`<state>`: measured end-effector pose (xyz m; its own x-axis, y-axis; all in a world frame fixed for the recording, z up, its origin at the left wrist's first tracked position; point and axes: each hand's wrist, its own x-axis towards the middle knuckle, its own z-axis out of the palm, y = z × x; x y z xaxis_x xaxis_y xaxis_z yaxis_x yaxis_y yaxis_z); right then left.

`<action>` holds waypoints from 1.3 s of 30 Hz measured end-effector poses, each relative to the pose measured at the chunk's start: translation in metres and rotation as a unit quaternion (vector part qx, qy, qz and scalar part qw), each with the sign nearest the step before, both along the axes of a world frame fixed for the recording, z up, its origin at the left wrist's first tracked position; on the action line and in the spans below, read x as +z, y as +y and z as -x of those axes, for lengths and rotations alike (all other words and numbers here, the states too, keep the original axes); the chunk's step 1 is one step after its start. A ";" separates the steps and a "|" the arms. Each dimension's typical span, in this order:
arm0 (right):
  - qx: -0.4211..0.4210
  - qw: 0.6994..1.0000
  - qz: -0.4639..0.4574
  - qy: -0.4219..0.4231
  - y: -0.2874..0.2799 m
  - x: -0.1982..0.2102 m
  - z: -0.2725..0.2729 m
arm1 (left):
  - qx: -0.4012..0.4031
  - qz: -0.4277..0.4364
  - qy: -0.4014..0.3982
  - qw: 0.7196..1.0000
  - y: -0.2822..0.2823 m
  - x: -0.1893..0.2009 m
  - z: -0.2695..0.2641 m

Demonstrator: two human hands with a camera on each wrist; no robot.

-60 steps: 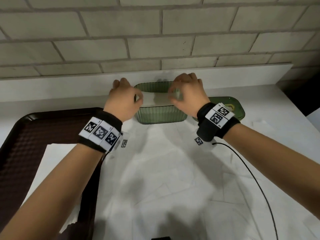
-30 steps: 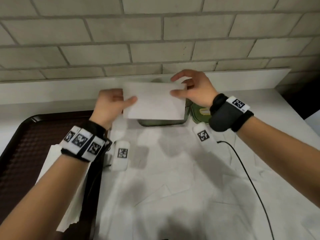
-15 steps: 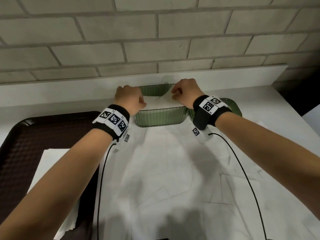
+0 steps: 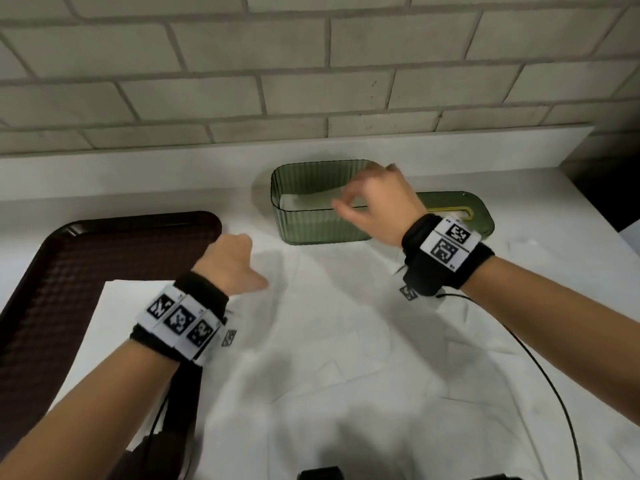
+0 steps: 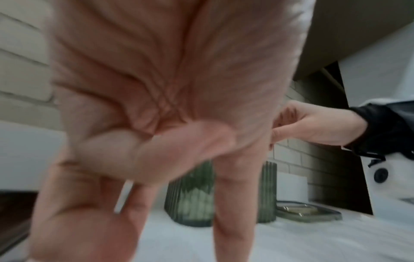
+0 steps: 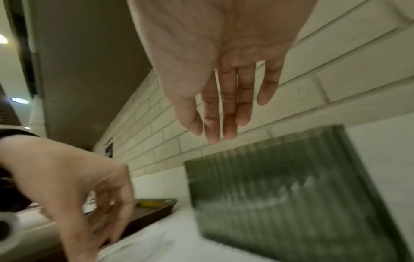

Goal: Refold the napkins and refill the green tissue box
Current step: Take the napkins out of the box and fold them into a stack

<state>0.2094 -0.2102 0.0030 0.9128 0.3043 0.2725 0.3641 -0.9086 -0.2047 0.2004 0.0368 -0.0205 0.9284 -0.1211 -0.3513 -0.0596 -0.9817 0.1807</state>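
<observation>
The green tissue box (image 4: 311, 225) stands open at the back of the counter, with white folded napkins (image 4: 304, 200) lying inside it. My right hand (image 4: 372, 202) hovers over the box's right end with straight, relaxed fingers (image 6: 224, 113) and holds nothing. My left hand (image 4: 233, 263) is lower and to the left of the box, above the unfolded white napkins (image 4: 346, 341) spread over the counter. Its fingers (image 5: 235, 195) hang down empty. In the left wrist view the box (image 5: 192, 198) shows between those fingers. The box (image 6: 280, 195) appears blurred below my right hand.
The box's green lid (image 4: 460, 211) lies flat to the right of the box. A dark brown tray (image 4: 104, 251) sits at the left with a white napkin (image 4: 104, 334) lying over its edge. A brick wall (image 4: 311, 64) rises behind the counter. Black cables (image 4: 540, 375) trail from my wrists.
Both hands held a folded napkin and lowered it into the box, then let it go. Now my left hand has drawn back to the left, and my right hand has lifted over the box.
</observation>
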 end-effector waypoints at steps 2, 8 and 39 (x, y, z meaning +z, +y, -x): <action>0.045 0.997 -0.001 0.070 0.012 -0.010 0.013 | 0.001 -0.009 0.015 1.000 -0.001 -0.010 0.018; 0.167 0.932 0.206 0.247 0.045 -0.049 0.017 | -0.009 -0.047 0.024 0.999 -0.013 -0.014 0.035; -0.078 0.889 -0.421 0.160 -0.012 0.041 -0.031 | 0.030 0.311 -0.193 0.930 0.034 0.037 0.032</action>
